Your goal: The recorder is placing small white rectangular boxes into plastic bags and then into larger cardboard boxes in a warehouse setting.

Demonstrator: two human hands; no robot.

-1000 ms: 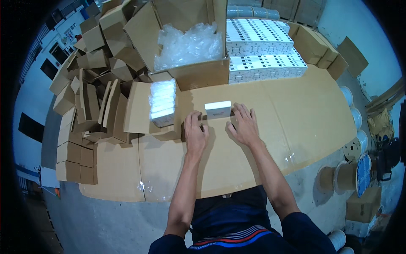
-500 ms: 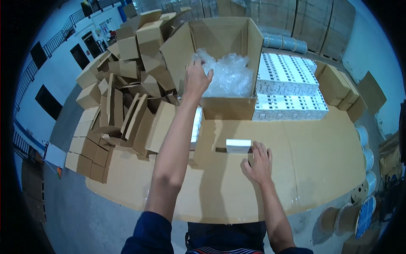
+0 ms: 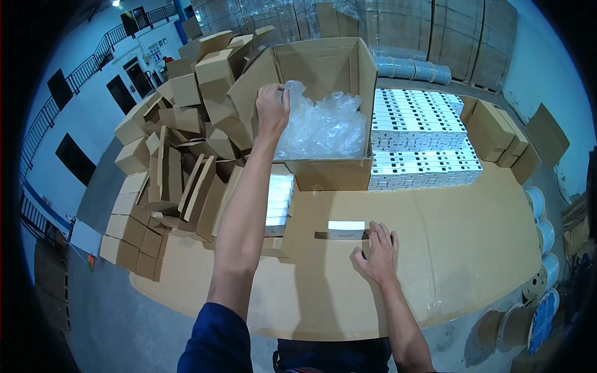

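Observation:
My left hand (image 3: 271, 109) reaches far into a big open cardboard carton (image 3: 329, 173) and pinches a piece of the clear plastic wrap (image 3: 323, 124) that fills it. My right hand (image 3: 377, 252) rests flat on the cardboard-covered table (image 3: 435, 248), fingers spread, touching the right end of a small white box (image 3: 346, 229) that sits in front of the carton. My left forearm partly hides an open brown box holding a row of white boxes (image 3: 278, 200).
A large block of stacked white boxes (image 3: 420, 140) stands right of the carton. A heap of folded small brown cartons (image 3: 174, 168) fills the left side. Brown boxes (image 3: 497, 130) sit at the far right. Spools (image 3: 538, 211) lie off the table's right edge.
My left hand left the small white box, reached up into the carton and closed on the plastic wrap. My right hand stayed by the white box.

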